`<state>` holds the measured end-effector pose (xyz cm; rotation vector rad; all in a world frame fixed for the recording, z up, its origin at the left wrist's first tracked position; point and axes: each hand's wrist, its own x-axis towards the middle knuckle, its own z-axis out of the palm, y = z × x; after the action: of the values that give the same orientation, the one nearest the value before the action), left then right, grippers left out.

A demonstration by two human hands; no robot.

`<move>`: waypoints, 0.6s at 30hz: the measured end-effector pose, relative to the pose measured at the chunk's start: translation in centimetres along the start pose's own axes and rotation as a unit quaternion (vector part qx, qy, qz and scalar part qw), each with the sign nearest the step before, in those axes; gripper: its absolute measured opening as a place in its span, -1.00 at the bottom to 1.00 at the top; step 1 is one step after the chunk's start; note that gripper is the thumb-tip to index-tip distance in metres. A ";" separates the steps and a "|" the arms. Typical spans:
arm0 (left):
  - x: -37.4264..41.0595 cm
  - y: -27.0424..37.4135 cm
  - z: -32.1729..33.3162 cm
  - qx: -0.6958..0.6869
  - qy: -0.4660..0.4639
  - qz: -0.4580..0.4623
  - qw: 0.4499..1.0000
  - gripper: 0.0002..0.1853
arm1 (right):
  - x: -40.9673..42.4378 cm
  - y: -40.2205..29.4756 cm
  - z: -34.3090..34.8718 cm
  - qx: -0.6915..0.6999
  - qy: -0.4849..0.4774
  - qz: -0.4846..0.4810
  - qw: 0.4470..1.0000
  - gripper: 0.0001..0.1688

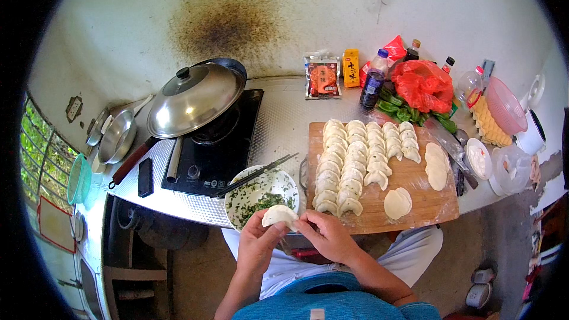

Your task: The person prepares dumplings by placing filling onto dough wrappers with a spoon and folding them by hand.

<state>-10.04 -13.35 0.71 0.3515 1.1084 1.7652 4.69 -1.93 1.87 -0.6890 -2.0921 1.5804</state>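
Note:
A folded half-moon dumpling (280, 216) is pinched between both my hands, just over the near rim of a white bowl. My left hand (259, 240) grips its left side with thumb and fingers. At the right corner, the fingertips of my right hand (326, 234) press the dough edge. Green chopped filling lies in the bowl (291, 181), with dark chopsticks (260, 174) resting across its rim. On the wooden board (418, 213) to the right, finished dumplings (329, 169) stand in several overlapping columns. Round dough wrappers (397, 204) lie near its front, and another overlapping row of wrappers (436, 166) is farther right.
Left of the bowl is a black induction cooktop (218, 155) bearing a lidded wok (195, 102). A phone-like black object (145, 178) lies beside it. Behind the board stand a dark bottle (374, 79), seasoning packets (322, 78) and a red bag (422, 86). A cleaver (449, 146) rests at the board's right.

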 end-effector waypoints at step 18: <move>0.1 0.2 0.5 -0.012 0.005 0.011 1.000 -0.67 | 0.0 0.2 -0.2 -0.006 0.024 -0.017 1.000 -0.72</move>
<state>-9.90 -13.05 1.11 0.3410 1.0945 1.7993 4.83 -1.77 1.69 -0.6842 -2.0700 1.5193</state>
